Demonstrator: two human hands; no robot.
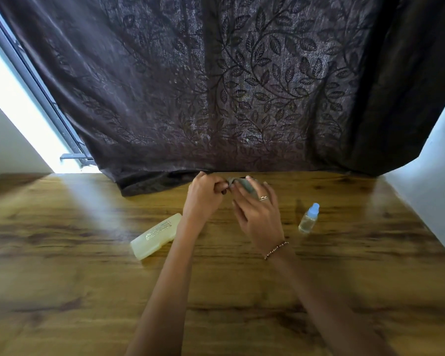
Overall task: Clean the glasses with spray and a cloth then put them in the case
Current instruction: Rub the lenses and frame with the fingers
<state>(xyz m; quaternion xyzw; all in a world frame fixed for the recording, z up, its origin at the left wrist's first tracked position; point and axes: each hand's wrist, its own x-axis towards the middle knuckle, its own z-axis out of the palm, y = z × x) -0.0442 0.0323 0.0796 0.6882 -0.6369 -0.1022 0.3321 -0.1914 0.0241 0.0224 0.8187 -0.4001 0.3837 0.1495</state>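
Both hands meet near the table's far edge, just in front of the curtain. My left hand is closed around something small and dark that I take for the glasses; my fingers hide nearly all of it. My right hand holds a grey cloth pressed up against the left hand's fingertips. The pale yellow glasses case lies shut on the table, left of my left forearm. A small clear spray bottle with a light blue cap stands upright to the right of my right hand.
The wooden table fills the lower half of the view. A dark leaf-patterned curtain hangs behind it, its hem resting on the far edge. A bright window strip is at the far left and a white wall at the right.
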